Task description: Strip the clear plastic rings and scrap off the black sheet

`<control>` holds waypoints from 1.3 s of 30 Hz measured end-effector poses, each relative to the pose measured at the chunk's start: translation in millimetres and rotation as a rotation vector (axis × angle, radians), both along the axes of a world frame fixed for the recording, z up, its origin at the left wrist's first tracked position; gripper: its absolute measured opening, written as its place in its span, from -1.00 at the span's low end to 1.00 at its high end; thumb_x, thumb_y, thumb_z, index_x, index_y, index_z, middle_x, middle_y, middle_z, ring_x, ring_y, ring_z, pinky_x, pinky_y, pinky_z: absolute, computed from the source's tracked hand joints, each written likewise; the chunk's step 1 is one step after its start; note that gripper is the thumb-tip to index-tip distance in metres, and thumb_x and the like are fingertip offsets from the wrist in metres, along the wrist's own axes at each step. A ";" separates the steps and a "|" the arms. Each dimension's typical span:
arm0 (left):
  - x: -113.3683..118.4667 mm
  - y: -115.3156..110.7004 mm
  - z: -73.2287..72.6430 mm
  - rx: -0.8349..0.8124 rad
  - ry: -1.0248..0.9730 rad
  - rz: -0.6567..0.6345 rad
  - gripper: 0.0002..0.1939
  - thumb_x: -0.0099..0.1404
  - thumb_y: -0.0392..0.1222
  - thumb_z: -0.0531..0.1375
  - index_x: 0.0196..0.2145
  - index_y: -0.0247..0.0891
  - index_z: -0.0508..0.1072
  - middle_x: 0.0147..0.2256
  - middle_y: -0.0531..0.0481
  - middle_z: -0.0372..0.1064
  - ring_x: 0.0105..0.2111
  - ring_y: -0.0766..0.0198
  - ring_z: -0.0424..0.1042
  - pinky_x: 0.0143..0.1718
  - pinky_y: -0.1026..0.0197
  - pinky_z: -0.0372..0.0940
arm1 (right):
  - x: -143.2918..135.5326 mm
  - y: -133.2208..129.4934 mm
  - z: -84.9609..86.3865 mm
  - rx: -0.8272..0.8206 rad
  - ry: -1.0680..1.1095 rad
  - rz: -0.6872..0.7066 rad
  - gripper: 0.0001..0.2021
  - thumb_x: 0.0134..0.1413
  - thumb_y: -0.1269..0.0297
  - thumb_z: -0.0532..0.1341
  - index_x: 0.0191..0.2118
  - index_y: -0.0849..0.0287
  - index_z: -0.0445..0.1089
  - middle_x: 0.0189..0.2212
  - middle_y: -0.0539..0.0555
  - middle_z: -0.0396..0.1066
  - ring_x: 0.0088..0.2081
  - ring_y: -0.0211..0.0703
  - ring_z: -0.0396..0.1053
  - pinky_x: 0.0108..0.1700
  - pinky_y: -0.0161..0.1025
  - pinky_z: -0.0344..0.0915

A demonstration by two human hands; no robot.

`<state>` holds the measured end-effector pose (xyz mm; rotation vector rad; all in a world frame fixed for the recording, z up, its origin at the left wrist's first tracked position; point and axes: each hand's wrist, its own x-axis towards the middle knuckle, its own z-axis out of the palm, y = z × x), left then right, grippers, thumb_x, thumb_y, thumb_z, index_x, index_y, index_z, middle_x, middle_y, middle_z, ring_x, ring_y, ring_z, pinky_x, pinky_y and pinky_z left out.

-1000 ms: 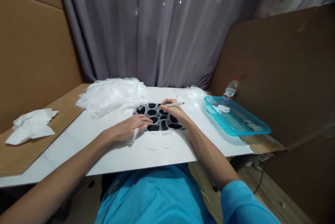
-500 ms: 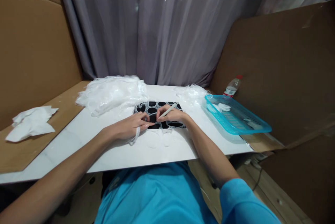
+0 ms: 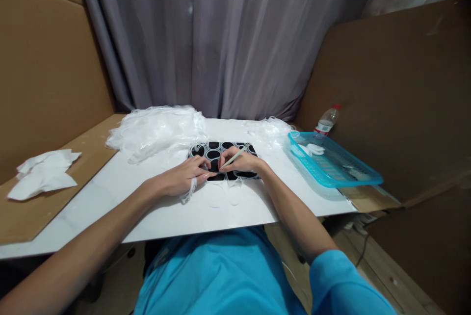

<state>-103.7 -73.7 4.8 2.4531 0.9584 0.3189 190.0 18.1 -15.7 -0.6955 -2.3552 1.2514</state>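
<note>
1. Plainly, the work centred on a black mat with pale oval outlines, which lay flat on the white table, just ahead of the person's chest.
2. The right hand gripped a thin white stick like a pen, its tip down on the near middle of the mat. A second before, that stick had lain level and pointed right above the mat; by now it had tipped down and swung in toward the left hand.
3. The left hand rested on the mat's near left edge, fingers curled and pressing down; a white strip hung by its fingers (whether it was pinched or only looped over them could not be told).
4. That shift suggested the two hands had closed in on one oval, one steadying and the other picking at it with the tip.
5. Two thin clear ovals lay on the table just in front of the mat.
6. Beyond it sat a big heap of white film to the left and a smaller heap to the right.
7. Further right stood a blue tray with a bottle behind it; far left, crumpled tissue lay on brown board.
</note>
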 end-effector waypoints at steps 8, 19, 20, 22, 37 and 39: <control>2.3 1.1 0.1 0.022 0.028 0.037 -0.44 0.69 0.24 -0.08 0.25 0.09 0.62 0.27 -0.11 0.30 0.29 -0.12 0.19 0.40 -0.21 0.10 | -11.4 -11.2 5.7 0.247 -0.039 -0.059 -0.94 0.11 0.38 0.46 -0.37 0.17 0.61 -0.25 0.05 0.69 -0.23 -0.12 0.60 -0.17 -0.27 0.41; -2.5 12.0 -16.7 -0.019 -0.012 0.063 -0.44 0.68 0.27 -0.09 0.04 -0.07 0.59 0.11 -0.14 0.37 0.12 -0.06 0.30 0.29 -0.15 0.22 | -26.8 -24.7 7.0 0.519 -0.153 -0.198 -0.83 0.08 0.59 0.38 -0.32 0.16 0.65 -0.27 0.06 0.68 -0.19 -0.07 0.58 -0.14 -0.28 0.31; -3.3 13.0 -17.6 -0.034 -0.025 0.068 -0.45 0.68 0.27 -0.08 0.05 -0.09 0.58 0.11 -0.14 0.37 0.12 -0.05 0.30 0.28 -0.14 0.24 | -28.0 -25.1 6.3 0.529 -0.165 -0.212 -0.83 0.09 0.58 0.38 -0.31 0.17 0.65 -0.27 0.07 0.68 -0.19 -0.07 0.58 -0.15 -0.28 0.30; -4.7 14.8 -19.1 -0.060 -0.046 0.078 -0.45 0.67 0.27 -0.07 0.04 -0.11 0.56 0.10 -0.14 0.37 0.11 -0.05 0.31 0.27 -0.13 0.26 | -30.5 -25.4 4.0 0.545 -0.179 -0.230 -0.85 0.12 0.56 0.39 -0.30 0.17 0.65 -0.26 0.08 0.67 -0.20 -0.07 0.57 -0.17 -0.28 0.28; -6.6 20.4 -24.1 -0.116 -0.098 0.105 -0.44 0.65 0.32 -0.06 -0.02 -0.13 0.53 0.06 -0.15 0.38 0.06 -0.04 0.33 0.25 -0.13 0.28 | -30.4 -28.9 1.8 0.731 -0.231 -0.094 -0.89 0.35 0.47 0.28 -0.24 0.18 0.51 -0.29 0.10 0.58 -0.27 -0.11 0.47 -0.20 -0.28 0.19; -7.1 21.6 -25.1 -0.103 -0.092 0.109 -0.44 0.65 0.33 -0.05 -0.01 -0.12 0.55 0.06 -0.15 0.39 0.04 -0.04 0.33 0.21 -0.13 0.28 | -29.9 -26.8 -0.6 0.673 -0.204 -0.151 -0.89 0.30 0.51 0.31 -0.21 0.17 0.56 -0.28 0.08 0.61 -0.26 -0.11 0.50 -0.19 -0.28 0.22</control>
